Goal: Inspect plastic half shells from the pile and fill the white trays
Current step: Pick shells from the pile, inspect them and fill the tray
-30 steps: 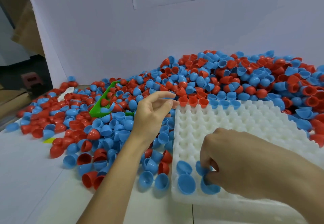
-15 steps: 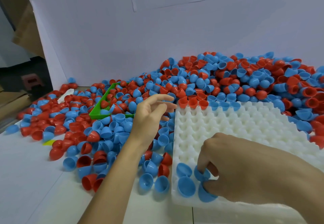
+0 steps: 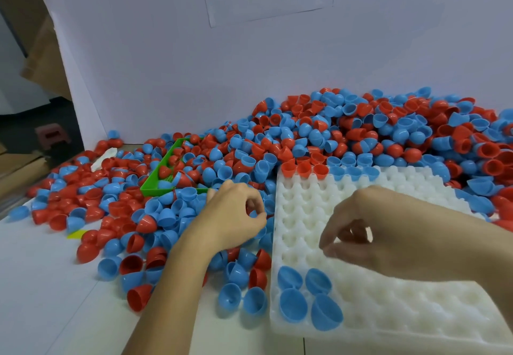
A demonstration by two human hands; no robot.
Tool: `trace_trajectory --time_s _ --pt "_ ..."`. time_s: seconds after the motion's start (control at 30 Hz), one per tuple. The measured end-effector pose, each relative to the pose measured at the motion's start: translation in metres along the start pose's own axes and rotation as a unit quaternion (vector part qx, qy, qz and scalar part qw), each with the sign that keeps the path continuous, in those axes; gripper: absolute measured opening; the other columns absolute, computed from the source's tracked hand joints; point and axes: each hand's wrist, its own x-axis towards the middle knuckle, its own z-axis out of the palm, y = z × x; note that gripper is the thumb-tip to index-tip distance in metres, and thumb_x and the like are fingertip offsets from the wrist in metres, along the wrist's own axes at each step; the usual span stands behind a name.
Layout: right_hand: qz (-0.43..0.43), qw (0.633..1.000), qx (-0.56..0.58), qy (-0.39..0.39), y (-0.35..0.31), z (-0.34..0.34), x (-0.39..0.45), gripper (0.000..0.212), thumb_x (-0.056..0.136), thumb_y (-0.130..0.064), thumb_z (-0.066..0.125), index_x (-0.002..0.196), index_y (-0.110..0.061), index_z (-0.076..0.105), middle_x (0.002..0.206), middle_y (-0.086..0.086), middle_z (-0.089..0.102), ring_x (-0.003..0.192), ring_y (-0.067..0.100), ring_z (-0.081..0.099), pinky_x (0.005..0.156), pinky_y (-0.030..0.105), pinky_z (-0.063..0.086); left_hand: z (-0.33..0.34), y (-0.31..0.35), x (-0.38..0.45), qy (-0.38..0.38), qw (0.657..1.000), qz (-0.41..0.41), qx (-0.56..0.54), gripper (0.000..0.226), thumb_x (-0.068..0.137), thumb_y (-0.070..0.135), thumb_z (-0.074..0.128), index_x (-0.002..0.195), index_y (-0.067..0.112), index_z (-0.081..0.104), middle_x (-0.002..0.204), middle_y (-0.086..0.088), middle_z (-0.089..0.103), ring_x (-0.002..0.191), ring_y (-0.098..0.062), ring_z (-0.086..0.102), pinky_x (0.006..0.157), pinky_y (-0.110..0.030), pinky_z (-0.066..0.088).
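My right hand [image 3: 388, 232] has just lifted off the four blue shells [image 3: 308, 299] seated at the white tray's [image 3: 416, 313] seven o'clock corner, fingers loose and empty. My left hand [image 3: 236, 216], at nine o'clock, has curled into the pile [image 3: 347, 138]; I cannot tell whether it holds a shell.

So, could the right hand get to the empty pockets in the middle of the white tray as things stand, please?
Probably yes. The right hand hangs just above the white tray, its fingers holding nothing visible, and the pockets below it lie bare; the four blue shells sit nearer the front corner.
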Motion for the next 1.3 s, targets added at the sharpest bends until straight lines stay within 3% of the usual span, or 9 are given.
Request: trace_trajectory --time_s 0.1,0.2,0.3,0.43,0.6,0.77,0.9,1.1,1.3 --pt "-0.013 0.996 0.048 0.069 0.009 0.0 0.01 0.018 0.09 -0.041 0.065 0.084 -0.03 0.078 0.075 -0.018 0.07 0.066 0.004 0.062 0.064 0.016 0.049 0.003 0.0 -0.001 -0.039 0.998 -0.019 0.048 0.007 0.087 0.03 0.066 0.089 0.034 0.061 0.096 0.014 0.054 0.106 -0.008 0.038 0.096 -0.033 0.021" --pt "-0.005 0.99 0.071 0.122 0.015 0.009 0.015 0.024 0.092 -0.036 0.064 0.078 -0.022 0.077 0.067 -0.005 0.068 0.059 0.009 0.057 0.059 0.016 0.046 0.003 0.002 -0.001 -0.064 0.993 -0.031 0.098 0.009 0.091 0.03 0.065 0.099 0.032 0.06 0.103 0.011 0.051 0.112 -0.011 0.038 0.107 -0.037 0.021" --pt "0.002 0.983 0.09 0.162 0.021 0.015 0.023 0.022 0.093 -0.033 0.064 0.078 -0.023 0.077 0.065 -0.009 0.066 0.057 0.005 0.055 0.058 0.015 0.043 0.004 0.001 0.002 -0.038 0.994 -0.03 0.1 0.01 0.097 0.021 0.06 0.103 0.029 0.063 0.103 0.01 0.045 0.114 -0.013 0.04 0.108 -0.034 0.029" --pt "0.017 0.97 0.103 0.218 0.021 0.025 0.032 0.014 0.094 -0.032 0.062 0.09 -0.031 0.075 0.075 -0.01 0.069 0.076 0.002 0.06 0.064 0.016 0.047 -0.004 0.006 0.002 0.103 0.993 0.015 -0.054 0.034 0.096 0.006 0.058 0.089 0.039 0.059 0.098 0.016 0.046 0.092 0.004 0.047 0.077 -0.006 0.04" --pt "0.021 0.932 0.249 0.263 0.019 0.033 0.041 0.016 0.097 -0.036 0.057 0.111 -0.038 0.066 0.097 -0.015 0.067 0.087 0.0 0.066 0.072 0.017 0.054 0.004 0.018 0.0 0.056 0.982 0.081 -0.16 0.052 0.097 -0.003 0.052 0.082 0.045 0.064 0.085 -0.004 0.069 0.054 -0.003 0.056 0.053 -0.016 0.042" --pt "0.015 0.919 0.333 0.211 0.017 0.039 0.044 0.011 0.096 -0.024 0.064 0.099 -0.03 0.072 0.086 -0.011 0.073 0.074 0.008 0.073 0.062 0.023 0.059 0.014 0.024 0.001 0.047 0.972 0.093 -0.212 0.041 0.094 0.001 0.061 0.105 0.039 0.071 0.083 0.002 0.073 0.073 -0.019 0.068 0.071 -0.034 0.058" --pt "0.024 0.893 0.39 0.224 0.018 0.039 0.045 0.011 0.089 -0.021 0.073 0.097 -0.028 0.07 0.083 -0.004 0.074 0.073 0.013 0.075 0.061 0.022 0.058 0.01 0.023 0.003 0.097 0.942 0.063 -0.315 0.038 0.09 0.007 0.07 0.106 0.041 0.062 0.084 0.006 0.076 0.083 -0.014 0.072 0.078 -0.027 0.058" --pt "-0.036 0.909 0.329 0.251 0.017 0.047 0.045 0.023 0.088 -0.012 0.074 0.094 -0.033 0.064 0.076 -0.002 0.067 0.067 0.012 0.071 0.056 0.022 0.053 0.014 0.027 0.004 0.063 0.896 0.02 -0.44 0.017 0.094 0.003 0.065 0.085 0.016 0.07 0.075 0.001 0.07 0.065 -0.012 0.065 0.056 -0.023 0.05" --pt "-0.123 0.945 0.121 0.278 0.019 0.05 0.043 0.048 0.078 -0.003 0.077 0.105 -0.039 0.06 0.085 -0.016 0.054 0.08 0.013 0.058 0.063 0.009 0.04 0.019 0.026 0.006 0.025 0.892 -0.001 -0.452 0.006 0.096 0.007 0.065 0.097 0.011 0.069 0.067 -0.002 0.066 0.053 -0.012 0.056 0.051 -0.022 0.046"
